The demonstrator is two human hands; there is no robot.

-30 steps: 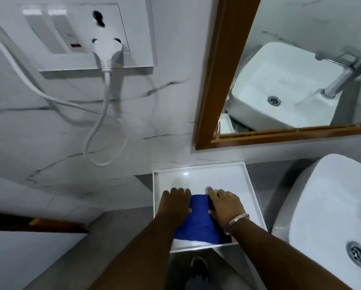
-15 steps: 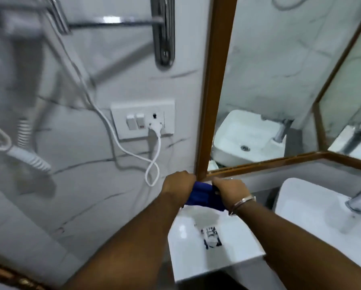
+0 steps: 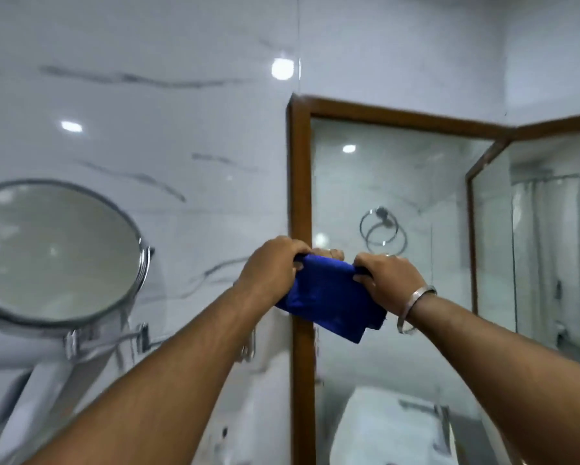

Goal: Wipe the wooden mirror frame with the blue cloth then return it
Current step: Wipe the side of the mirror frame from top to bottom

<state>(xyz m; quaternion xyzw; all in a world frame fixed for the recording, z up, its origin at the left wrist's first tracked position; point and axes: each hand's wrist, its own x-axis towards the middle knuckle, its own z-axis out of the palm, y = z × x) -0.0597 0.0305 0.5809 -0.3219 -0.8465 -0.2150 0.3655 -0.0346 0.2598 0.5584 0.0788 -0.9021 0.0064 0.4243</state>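
While your left hand (image 3: 271, 267) and right hand (image 3: 388, 280) each pinch one blue cloth (image 3: 328, 298), one wooden mirror frame (image 3: 300, 182) stands at twelve o'clock.

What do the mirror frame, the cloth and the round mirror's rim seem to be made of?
Mirror frame: looks like brown wood with a smooth, slightly glossy finish; no grain is discernible.
Cloth: soft blue fabric, matte, folding and drooping between both hands; possibly microfibre.
Round mirror's rim: polished metal, probably chrome, judging by its bright reflections.
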